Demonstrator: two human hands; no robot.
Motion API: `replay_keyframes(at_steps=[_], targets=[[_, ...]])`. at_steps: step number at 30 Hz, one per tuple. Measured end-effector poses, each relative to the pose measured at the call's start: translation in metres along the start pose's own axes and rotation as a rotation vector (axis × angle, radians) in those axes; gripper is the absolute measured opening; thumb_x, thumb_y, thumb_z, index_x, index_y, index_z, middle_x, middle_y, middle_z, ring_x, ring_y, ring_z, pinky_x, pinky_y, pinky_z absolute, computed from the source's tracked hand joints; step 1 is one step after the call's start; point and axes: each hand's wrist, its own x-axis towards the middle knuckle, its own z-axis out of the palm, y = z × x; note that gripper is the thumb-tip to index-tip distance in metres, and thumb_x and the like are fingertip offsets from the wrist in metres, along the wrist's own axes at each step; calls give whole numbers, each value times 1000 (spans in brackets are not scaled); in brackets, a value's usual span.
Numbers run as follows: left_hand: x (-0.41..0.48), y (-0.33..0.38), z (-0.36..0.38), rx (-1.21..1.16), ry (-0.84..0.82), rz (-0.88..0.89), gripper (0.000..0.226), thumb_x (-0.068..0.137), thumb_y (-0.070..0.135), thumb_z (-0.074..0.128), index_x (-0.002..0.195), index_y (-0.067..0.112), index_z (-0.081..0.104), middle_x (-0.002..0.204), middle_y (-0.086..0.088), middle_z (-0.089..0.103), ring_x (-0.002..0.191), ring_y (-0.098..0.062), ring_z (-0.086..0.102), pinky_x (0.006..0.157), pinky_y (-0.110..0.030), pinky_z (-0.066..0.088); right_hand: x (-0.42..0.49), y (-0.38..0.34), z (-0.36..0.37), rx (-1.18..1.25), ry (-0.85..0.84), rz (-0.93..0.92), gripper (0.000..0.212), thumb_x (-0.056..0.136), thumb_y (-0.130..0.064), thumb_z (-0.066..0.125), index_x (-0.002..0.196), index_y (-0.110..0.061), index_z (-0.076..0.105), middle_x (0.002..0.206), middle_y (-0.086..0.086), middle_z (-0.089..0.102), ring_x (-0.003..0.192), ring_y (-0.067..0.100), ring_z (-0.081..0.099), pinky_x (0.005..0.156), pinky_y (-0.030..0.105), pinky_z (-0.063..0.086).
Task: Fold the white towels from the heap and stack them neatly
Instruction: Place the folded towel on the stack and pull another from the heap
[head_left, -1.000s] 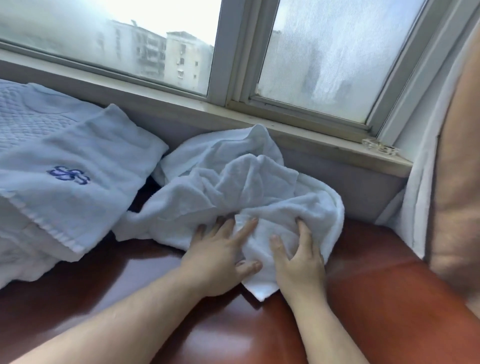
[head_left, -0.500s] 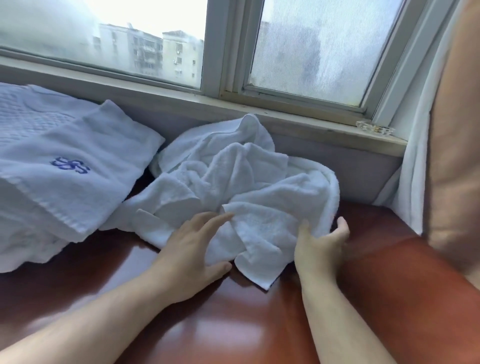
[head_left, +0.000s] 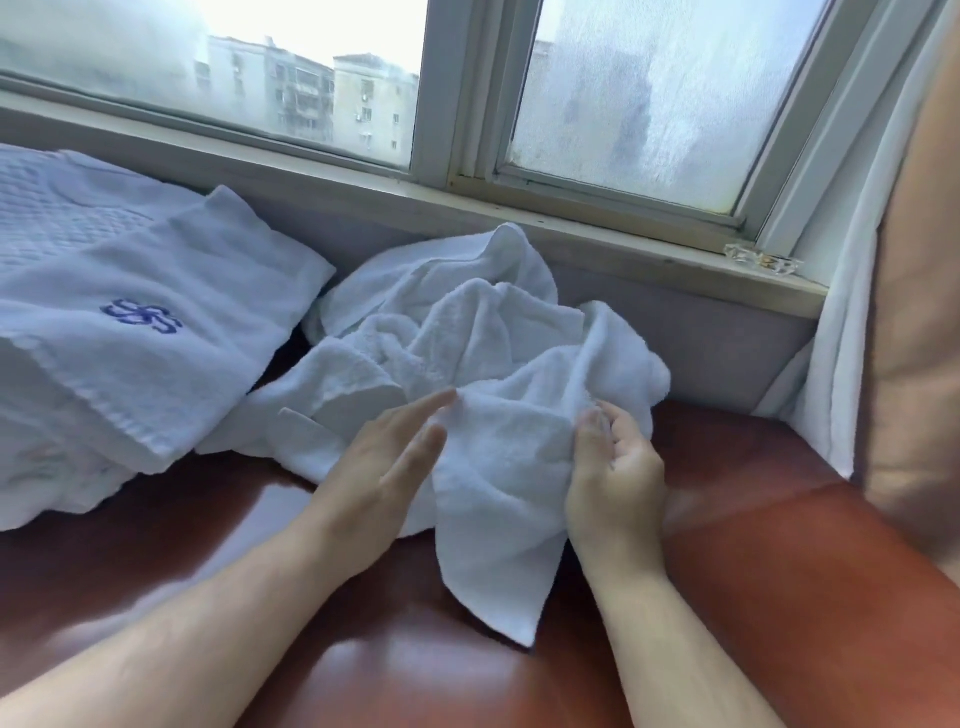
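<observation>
**White towel gripped at one edge, ready to lift**

White cloth hangs nearest: a loose corner of the towel (head_left: 498, 519) droops below the grip onto the red-brown seat (head_left: 779, 571). Right hand (head_left: 615, 467) has its fingers curled round a bunched edge of that towel, probably to draw it free of the heap (head_left: 467, 332) just beyond the knuckles. Left hand (head_left: 384, 462), on the other side of the same towel, lies with fingers straight and tips touching the cloth, seemingly feeling for a second edge so the piece can be spread. Further left of the grip rests a folded towel with a blue emblem (head_left: 140, 322), likely the stack's start. Beyond everything runs the window sill (head_left: 623, 244).
</observation>
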Motion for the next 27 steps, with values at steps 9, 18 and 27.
replay_keyframes(at_steps=[9,18,27], targets=[[12,-6,-27,-885,-138,-247,81,84,79,33,127,20,69,133,-11,64,125,-29,60,98,-42,53,-17,-48,7,923,-715,481,42,103,-34,47,91,-6,76,91,17,73,89,26,73,78,36,58],[14,-2,-12,-330,-226,-94,56,80,71,56,130,45,61,136,22,59,128,0,53,114,-39,35,8,-52,-7,-107,-312,306,107,57,-88,66,139,-25,40,118,-15,53,99,7,57,73,24,42],[21,18,15,75,-364,-60,61,84,75,11,134,66,44,161,25,20,150,5,3,124,-39,1,61,-32,-6,-335,-238,426,13,93,-20,53,94,-19,66,92,0,65,82,18,63,69,25,47]])
